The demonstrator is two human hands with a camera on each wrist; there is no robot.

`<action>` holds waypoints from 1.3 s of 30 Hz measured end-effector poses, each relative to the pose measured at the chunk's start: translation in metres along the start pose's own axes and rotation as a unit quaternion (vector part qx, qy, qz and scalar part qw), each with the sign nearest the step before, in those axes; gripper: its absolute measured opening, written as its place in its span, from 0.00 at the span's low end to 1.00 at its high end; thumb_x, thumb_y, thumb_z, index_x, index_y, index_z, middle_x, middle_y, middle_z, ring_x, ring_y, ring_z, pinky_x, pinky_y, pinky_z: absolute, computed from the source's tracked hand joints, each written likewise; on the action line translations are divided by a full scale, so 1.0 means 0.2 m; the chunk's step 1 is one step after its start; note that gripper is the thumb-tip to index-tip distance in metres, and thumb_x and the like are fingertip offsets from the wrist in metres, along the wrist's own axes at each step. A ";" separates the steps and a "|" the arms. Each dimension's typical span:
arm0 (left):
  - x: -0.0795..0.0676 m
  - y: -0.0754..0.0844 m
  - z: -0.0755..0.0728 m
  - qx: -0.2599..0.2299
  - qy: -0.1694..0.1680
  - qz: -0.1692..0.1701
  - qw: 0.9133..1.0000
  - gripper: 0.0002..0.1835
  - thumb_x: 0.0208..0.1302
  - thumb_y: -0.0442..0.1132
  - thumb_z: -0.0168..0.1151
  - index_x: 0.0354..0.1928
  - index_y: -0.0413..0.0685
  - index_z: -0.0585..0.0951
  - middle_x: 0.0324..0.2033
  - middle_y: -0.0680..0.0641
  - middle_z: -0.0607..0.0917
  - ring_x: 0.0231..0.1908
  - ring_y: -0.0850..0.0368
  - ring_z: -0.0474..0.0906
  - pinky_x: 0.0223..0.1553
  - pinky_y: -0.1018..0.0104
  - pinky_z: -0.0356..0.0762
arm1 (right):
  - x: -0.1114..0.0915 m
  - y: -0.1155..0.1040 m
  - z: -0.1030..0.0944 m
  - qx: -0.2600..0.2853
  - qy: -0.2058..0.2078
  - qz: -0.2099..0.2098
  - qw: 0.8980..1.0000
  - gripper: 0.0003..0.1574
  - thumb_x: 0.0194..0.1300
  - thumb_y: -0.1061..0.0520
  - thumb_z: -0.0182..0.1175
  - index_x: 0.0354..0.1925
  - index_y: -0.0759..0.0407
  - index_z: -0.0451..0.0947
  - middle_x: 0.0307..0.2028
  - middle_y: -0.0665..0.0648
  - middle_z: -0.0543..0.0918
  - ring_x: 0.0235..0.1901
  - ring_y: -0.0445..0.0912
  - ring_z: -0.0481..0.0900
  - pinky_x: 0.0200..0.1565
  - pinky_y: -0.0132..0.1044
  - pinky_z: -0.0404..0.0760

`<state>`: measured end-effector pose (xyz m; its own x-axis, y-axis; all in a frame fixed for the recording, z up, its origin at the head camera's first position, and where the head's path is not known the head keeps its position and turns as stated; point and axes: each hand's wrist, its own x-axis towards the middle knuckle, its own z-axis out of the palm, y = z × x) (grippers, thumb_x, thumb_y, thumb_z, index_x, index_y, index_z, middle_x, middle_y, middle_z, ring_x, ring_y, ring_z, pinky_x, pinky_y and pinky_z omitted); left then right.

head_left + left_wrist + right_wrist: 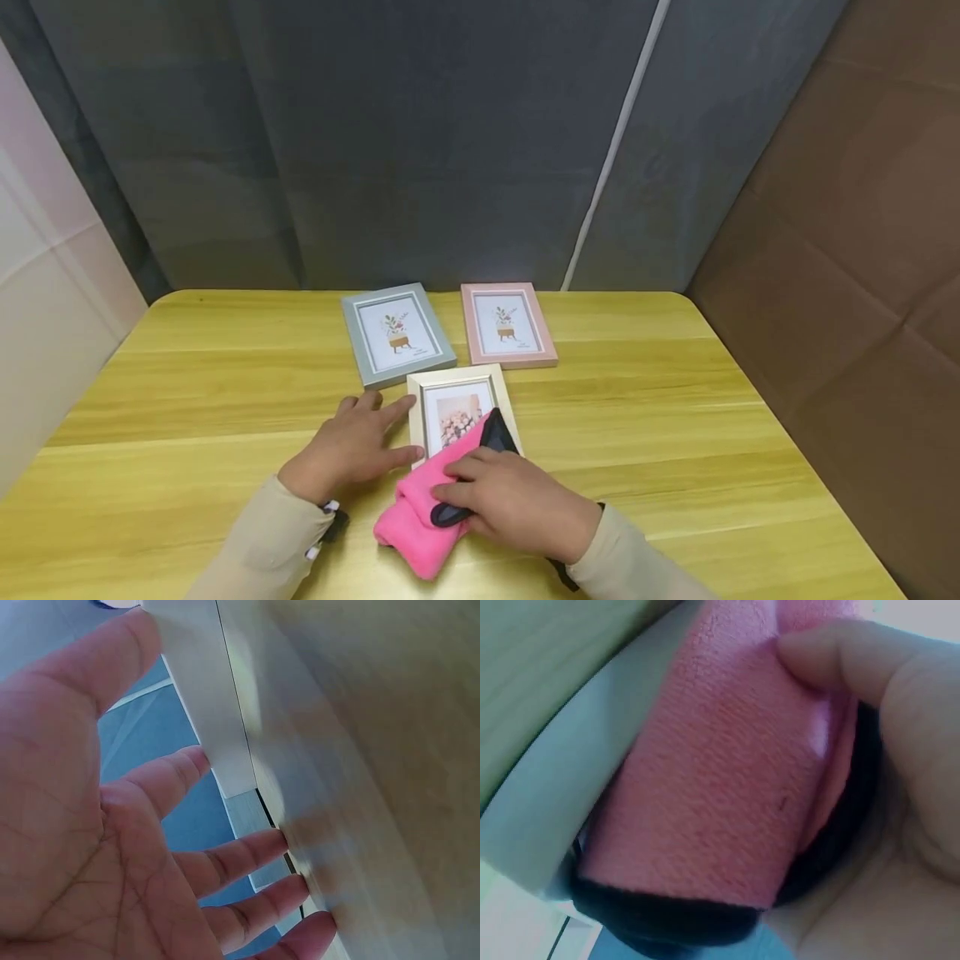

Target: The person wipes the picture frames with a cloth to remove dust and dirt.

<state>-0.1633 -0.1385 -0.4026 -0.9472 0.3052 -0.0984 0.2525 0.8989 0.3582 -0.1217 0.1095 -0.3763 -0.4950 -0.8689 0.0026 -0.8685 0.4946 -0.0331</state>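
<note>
A cream picture frame with a print of pink flowers lies face up on the table, its lower part hidden under a bright pink cloth with dark edging. My right hand grips the folded cloth over the frame's lower right. From the right wrist, the thumb presses into the pink cloth beside the frame's pale edge. My left hand has its thumb and index finger at the frame's left side. In the left wrist view, its fingers are extended and spread along the frame's side.
Behind the cream frame lie a grey-green picture frame and a pink picture frame, both showing potted-plant prints. The wood-grain table ends at a dark grey curtain. Brown cloth hangs on the right.
</note>
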 end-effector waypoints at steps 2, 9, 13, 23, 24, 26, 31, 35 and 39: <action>0.00 0.00 0.00 0.001 0.002 0.003 1.000 0.44 0.58 0.67 0.64 0.72 0.54 0.69 0.62 0.28 0.69 0.56 0.29 0.68 0.49 0.33 0.74 | -0.01 0.02 -0.01 0.000 0.002 0.022 1.000 0.24 0.64 0.48 0.68 0.59 0.44 0.81 0.56 0.49 0.81 0.56 0.45 0.77 0.57 0.37 0.75; 0.01 0.01 -0.01 0.001 -0.003 0.010 1.000 0.44 0.59 0.67 0.64 0.72 0.53 0.69 0.62 0.27 0.68 0.56 0.28 0.67 0.49 0.33 0.74 | -0.07 0.13 -0.05 -0.029 0.000 0.153 0.988 0.15 0.54 0.59 0.73 0.42 0.47 0.88 0.43 0.50 0.85 0.48 0.49 0.80 0.54 0.41 0.77; 0.00 0.00 0.00 0.003 -0.004 0.005 1.000 0.43 0.59 0.67 0.64 0.72 0.54 0.69 0.62 0.27 0.69 0.56 0.28 0.67 0.49 0.33 0.74 | -0.05 0.11 -0.04 -0.044 -0.006 0.125 0.991 0.16 0.57 0.57 0.70 0.46 0.49 0.87 0.44 0.51 0.85 0.48 0.49 0.80 0.53 0.40 0.78; 0.00 0.00 0.00 0.007 -0.004 0.000 1.000 0.43 0.58 0.67 0.65 0.72 0.54 0.70 0.62 0.28 0.70 0.56 0.29 0.68 0.49 0.35 0.74 | -0.02 -0.01 -0.01 0.009 0.005 0.018 1.000 0.24 0.63 0.52 0.68 0.59 0.45 0.82 0.56 0.48 0.81 0.56 0.44 0.76 0.58 0.35 0.74; 0.00 0.00 0.00 0.006 -0.003 0.000 1.000 0.43 0.58 0.67 0.64 0.72 0.55 0.70 0.62 0.28 0.69 0.56 0.29 0.67 0.49 0.34 0.74 | -0.02 0.00 -0.02 0.020 -0.002 0.035 0.999 0.24 0.62 0.53 0.69 0.57 0.44 0.83 0.55 0.47 0.81 0.55 0.43 0.76 0.57 0.35 0.75; 0.00 0.00 0.00 0.007 -0.003 0.002 1.000 0.44 0.58 0.67 0.64 0.72 0.55 0.69 0.62 0.28 0.69 0.55 0.29 0.68 0.49 0.34 0.74 | -0.04 0.04 -0.04 0.030 -0.016 0.064 0.997 0.21 0.59 0.53 0.72 0.53 0.44 0.85 0.51 0.46 0.83 0.53 0.43 0.77 0.55 0.35 0.76; -0.01 0.01 -0.01 0.009 -0.002 0.012 1.000 0.44 0.58 0.68 0.63 0.72 0.54 0.70 0.60 0.28 0.70 0.53 0.30 0.69 0.46 0.35 0.75 | -0.09 0.14 -0.09 0.033 -0.014 0.099 0.994 0.17 0.52 0.54 0.77 0.43 0.47 0.89 0.42 0.45 0.86 0.48 0.42 0.79 0.50 0.37 0.78; -0.02 0.01 -0.02 0.009 -0.007 0.017 1.000 0.44 0.59 0.67 0.63 0.73 0.54 0.69 0.60 0.27 0.70 0.53 0.30 0.68 0.46 0.34 0.75 | -0.13 0.27 -0.09 0.038 0.032 0.127 0.991 0.13 0.55 0.60 0.74 0.41 0.52 0.89 0.40 0.48 0.86 0.45 0.45 0.82 0.50 0.40 0.80; -0.02 0.01 -0.01 0.008 -0.011 0.023 1.000 0.43 0.60 0.67 0.63 0.73 0.54 0.68 0.60 0.28 0.69 0.52 0.31 0.68 0.44 0.35 0.75 | -0.24 0.48 -0.12 0.015 0.124 0.218 0.968 0.14 0.59 0.65 0.69 0.46 0.59 0.87 0.44 0.58 0.87 0.47 0.54 0.84 0.52 0.49 0.79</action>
<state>-0.1594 -0.1396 -0.3992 -0.9302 0.3528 -0.1017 0.2988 0.8884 0.3484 -0.1819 0.1994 -0.3554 -0.8085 -0.5452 0.2216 -0.5767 0.8091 -0.1132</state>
